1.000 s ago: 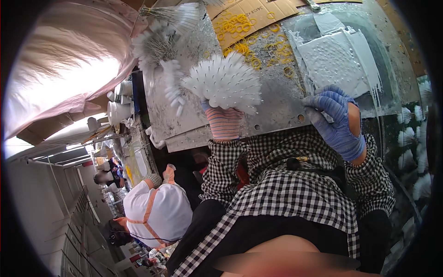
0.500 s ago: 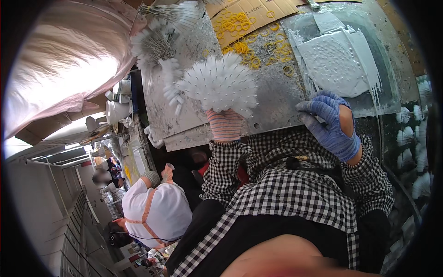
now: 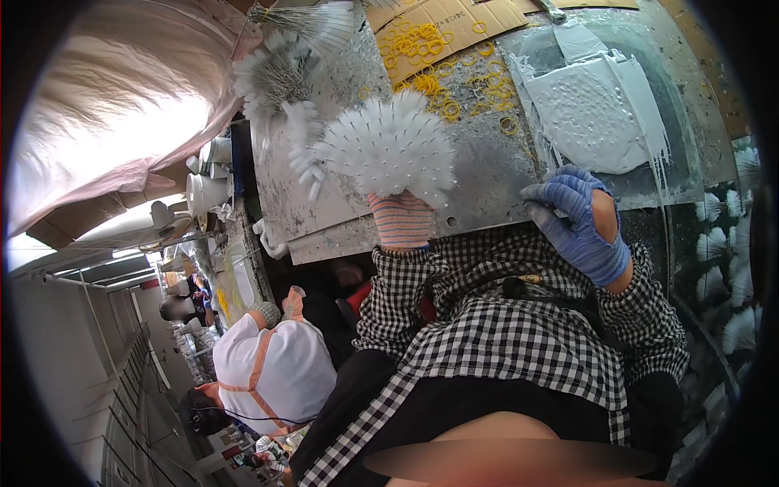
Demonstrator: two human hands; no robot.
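Bundle of white tufts (image 3: 385, 146) held in the gloved left hand (image 3: 400, 219) at the tabletop (image 3: 487, 174).

The bundle is gripped from below, its tufts fanned and dark-tipped; the fingers are hidden beneath it. The blue-gloved right hand (image 3: 574, 217) is held, fingers bent, near the tabletop's front edge; whether anything is pinched cannot be determined. Yellow rings (image 3: 423, 40) are scattered over cardboard (image 3: 487, 16) and bare tabletop. A pitted white slab (image 3: 588, 114) is noted beyond the right hand, streaked at its side. Loose tufts (image 3: 303, 150) are found left of the bundle. A white-clad co-worker (image 3: 276, 365) is seen at lower left.
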